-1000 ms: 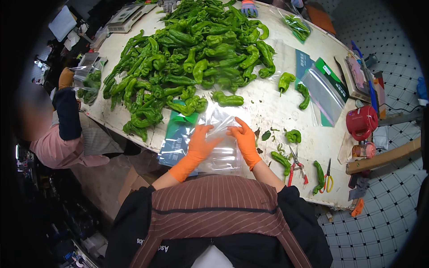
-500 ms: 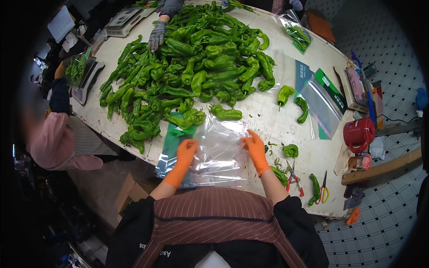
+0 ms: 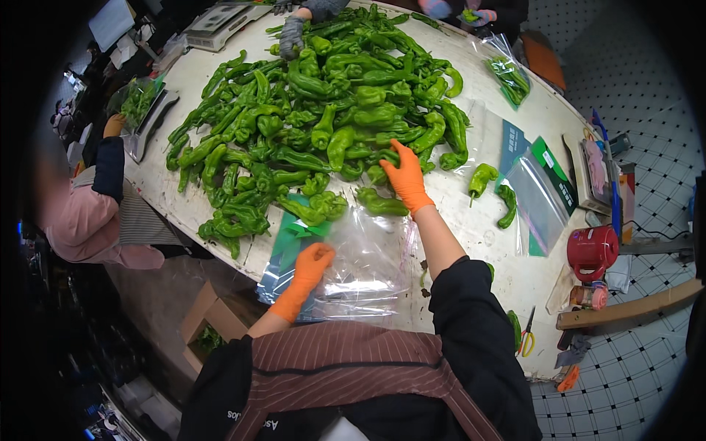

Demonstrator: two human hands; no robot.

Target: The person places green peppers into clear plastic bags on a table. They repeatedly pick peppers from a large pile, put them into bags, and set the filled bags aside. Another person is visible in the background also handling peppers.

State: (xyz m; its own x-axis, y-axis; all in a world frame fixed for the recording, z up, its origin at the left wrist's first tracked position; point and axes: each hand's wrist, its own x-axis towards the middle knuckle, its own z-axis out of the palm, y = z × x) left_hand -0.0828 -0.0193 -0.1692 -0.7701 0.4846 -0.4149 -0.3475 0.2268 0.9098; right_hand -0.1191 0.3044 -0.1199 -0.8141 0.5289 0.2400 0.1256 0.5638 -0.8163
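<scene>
A clear plastic bag lies flat on the table in front of me. My left hand, in an orange glove, pinches it at its left edge. Beyond the bag, my right hand, gloved in orange too, reaches to the near edge of a big heap of green peppers. Its thumb and fingers are spread around a pepper in the heap; a firm grip does not show. One long green pepper lies between the bag and the heap. Under the bag's left side is a stack of blue-green printed bags.
Loose peppers, printed bags and yellow-handled scissors lie to the right, near a red kettle. A co-worker's grey-gloved hand is at the far heap. Another person stands left by a scale.
My right hand has let go of the bag's right edge and moved forward to the heap. My left hand has stayed at the bag. The co-worker's grey-gloved hand has shifted farther back.
</scene>
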